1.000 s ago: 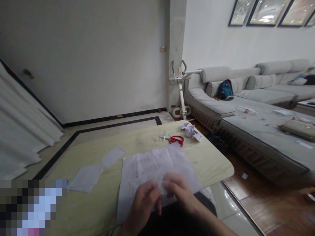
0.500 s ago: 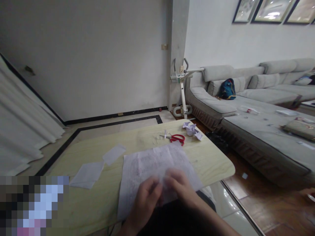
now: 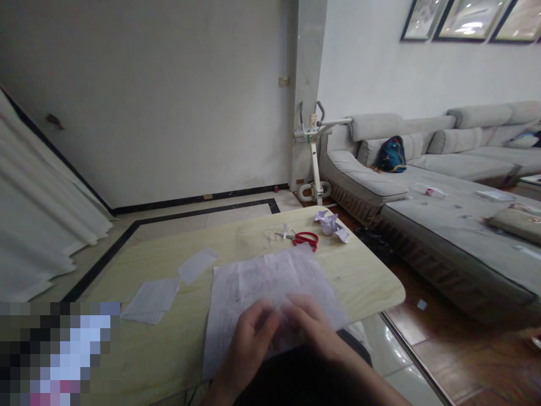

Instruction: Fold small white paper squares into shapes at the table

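Observation:
Both hands are close together over the near part of a large printed sheet of paper (image 3: pixel 253 282). My left hand (image 3: pixel 256 332) is closed, thumb and fingers pinched towards the right. Facing it, my right hand (image 3: pixel 310 327) is also closed, its fingertips slightly blurred. Something pale may be between the fingertips, but it blends into the sheet and I cannot make it out. Beyond the sheet lie red-handled scissors (image 3: pixel 305 241), with thin paper scraps (image 3: pixel 270 241) by the blades. Folded white paper shapes (image 3: pixel 329 223) sit near the table's far right corner.
On the wooden table (image 3: pixel 367 276), loose white sheets (image 3: pixel 152 299) and a smaller sheet (image 3: pixel 198 265) lie to the left. A grey sofa (image 3: pixel 443 225) with a blue backpack (image 3: pixel 392 154) is at the right. White exercise equipment (image 3: pixel 315 158) stands behind the table.
My hands stay over the printed sheet, with only small shifts of the fingers. The whole view has moved slightly; the things on the table have stayed put.

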Demonstrator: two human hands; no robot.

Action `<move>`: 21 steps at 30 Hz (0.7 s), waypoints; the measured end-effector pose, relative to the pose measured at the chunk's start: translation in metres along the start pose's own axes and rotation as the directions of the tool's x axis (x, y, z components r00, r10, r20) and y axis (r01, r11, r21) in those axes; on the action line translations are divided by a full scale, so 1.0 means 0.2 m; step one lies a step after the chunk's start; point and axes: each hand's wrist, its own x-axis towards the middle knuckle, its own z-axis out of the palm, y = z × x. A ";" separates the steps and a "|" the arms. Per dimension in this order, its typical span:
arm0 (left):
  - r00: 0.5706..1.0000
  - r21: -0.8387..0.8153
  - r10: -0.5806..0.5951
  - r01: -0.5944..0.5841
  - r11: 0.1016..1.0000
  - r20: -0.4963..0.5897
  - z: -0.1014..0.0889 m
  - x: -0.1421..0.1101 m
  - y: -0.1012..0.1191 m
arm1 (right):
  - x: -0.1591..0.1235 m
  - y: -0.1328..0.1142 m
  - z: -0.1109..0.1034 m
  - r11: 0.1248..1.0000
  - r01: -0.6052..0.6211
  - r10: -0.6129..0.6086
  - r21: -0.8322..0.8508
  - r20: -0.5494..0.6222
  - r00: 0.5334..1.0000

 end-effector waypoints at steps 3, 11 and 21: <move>1.000 -0.004 -0.013 0.013 1.000 -0.002 0.00 -0.01 0.01 | 0.00 0.00 -0.01 0.998 0.002 -0.002 -0.064 -0.010 1.000; 0.998 0.014 -0.051 0.051 0.999 -0.021 -0.02 -0.03 -0.02 | -0.01 -0.03 0.00 0.982 0.108 -0.109 -0.155 -0.001 0.994; 0.998 0.099 -0.046 0.049 0.994 -0.037 -0.03 -0.05 -0.08 | 0.01 -0.06 -0.02 0.978 0.106 -0.085 -0.181 0.119 0.989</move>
